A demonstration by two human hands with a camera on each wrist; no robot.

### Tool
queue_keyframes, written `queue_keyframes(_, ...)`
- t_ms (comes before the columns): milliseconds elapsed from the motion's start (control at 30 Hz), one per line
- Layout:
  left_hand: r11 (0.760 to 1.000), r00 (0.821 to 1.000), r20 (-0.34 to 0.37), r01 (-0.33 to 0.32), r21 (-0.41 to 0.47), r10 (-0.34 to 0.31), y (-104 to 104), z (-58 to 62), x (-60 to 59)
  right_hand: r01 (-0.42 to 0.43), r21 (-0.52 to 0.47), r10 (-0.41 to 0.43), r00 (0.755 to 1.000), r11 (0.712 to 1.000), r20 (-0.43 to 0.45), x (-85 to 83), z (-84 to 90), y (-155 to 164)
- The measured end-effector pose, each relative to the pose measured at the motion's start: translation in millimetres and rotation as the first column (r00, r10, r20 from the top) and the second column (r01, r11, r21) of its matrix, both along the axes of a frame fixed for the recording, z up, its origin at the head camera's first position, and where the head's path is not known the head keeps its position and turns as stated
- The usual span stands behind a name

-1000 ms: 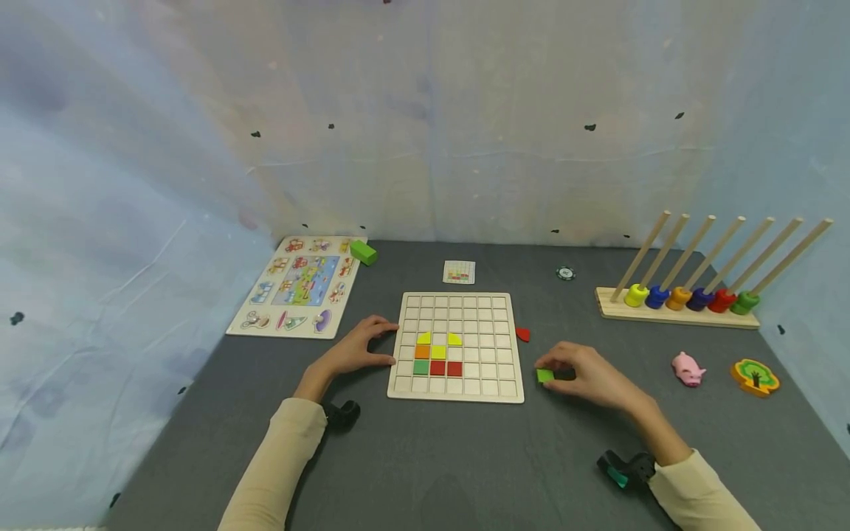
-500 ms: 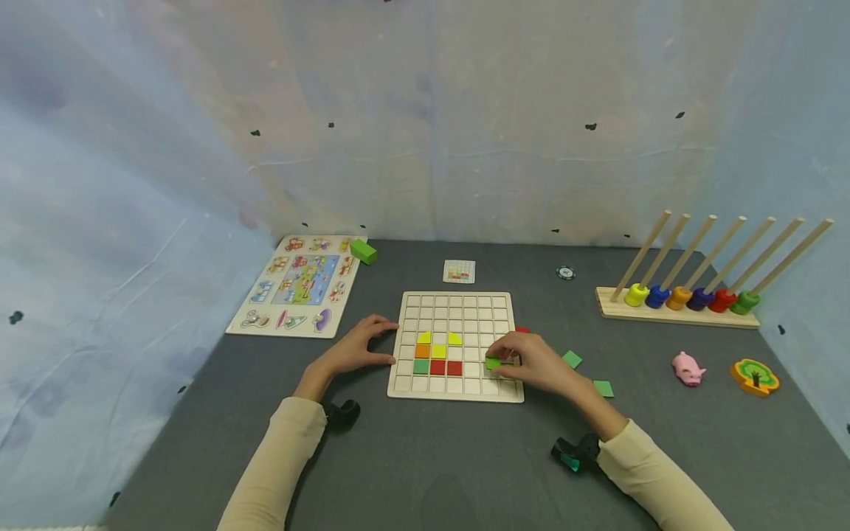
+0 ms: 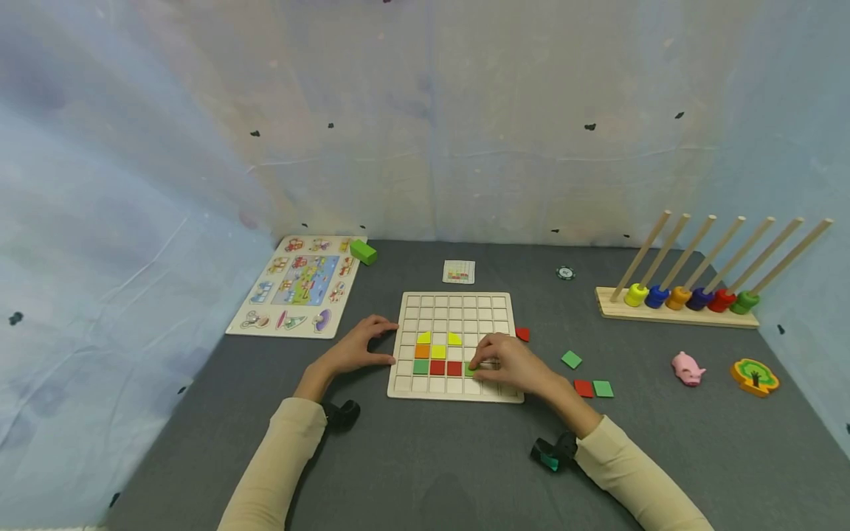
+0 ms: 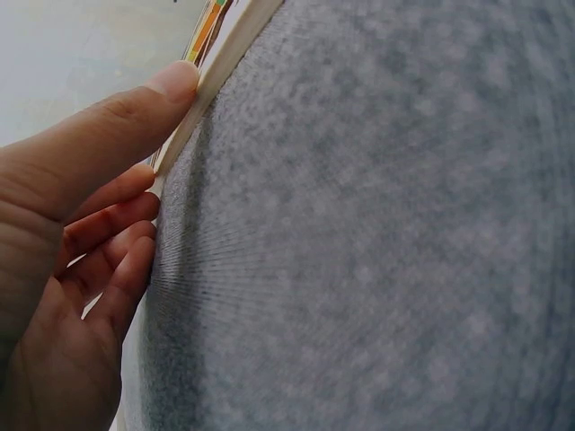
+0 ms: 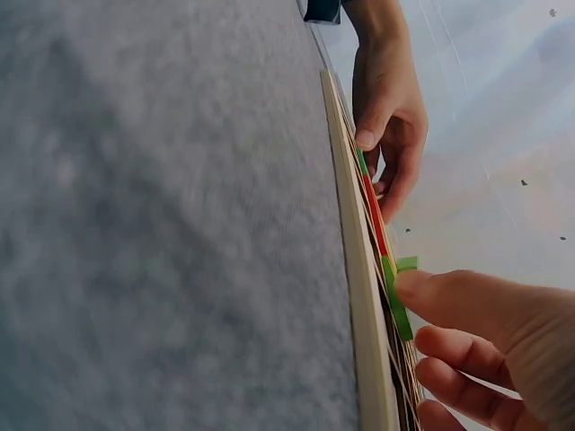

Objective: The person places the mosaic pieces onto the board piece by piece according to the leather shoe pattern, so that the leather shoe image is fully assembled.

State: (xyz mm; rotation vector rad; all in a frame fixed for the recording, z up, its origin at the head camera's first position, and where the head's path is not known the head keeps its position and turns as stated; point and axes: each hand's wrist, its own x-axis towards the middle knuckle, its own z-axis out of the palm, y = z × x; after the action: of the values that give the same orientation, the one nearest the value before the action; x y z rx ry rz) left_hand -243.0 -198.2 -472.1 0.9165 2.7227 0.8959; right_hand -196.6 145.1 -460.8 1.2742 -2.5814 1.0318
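A wooden grid board (image 3: 494, 383) lies on the dark table, with several coloured tiles set in its cells. My left hand (image 3: 361, 345) rests at the board's left edge, thumb and fingertips touching the rim; the left wrist view shows the thumb (image 4: 135, 112) against it. Over the lower right of the board, my right hand (image 3: 514, 363) pinches a green tile (image 5: 395, 305) at the cell right of the red tile (image 3: 454, 368). It looks tilted in the right wrist view. Whether it sits fully in the cell cannot be told; fingers partly cover it.
Right of the board lie two green tiles, one near a loose red tile (image 3: 583, 389), and a red piece (image 3: 523, 335). Behind it is a pattern card (image 3: 459, 272). A picture puzzle (image 3: 265, 310) with a green block (image 3: 363, 252), a peg stand (image 3: 671, 315), and a toy pig (image 3: 688, 369) stand around.
My right hand has carried the green tile left from the table onto the board, beside the red tiles. Loose green and red tiles it covered now show. The left hand stays put.
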Motion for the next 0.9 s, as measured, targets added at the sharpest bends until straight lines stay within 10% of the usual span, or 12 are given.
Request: queue_keyframes(900,1.000,1.000,-0.014,0.005,0.025,-0.005,-0.2,-2.6,-0.2,0.106,-0.027,-0.106,0.994,0.994,0.006,1.8,14.0,40.4)
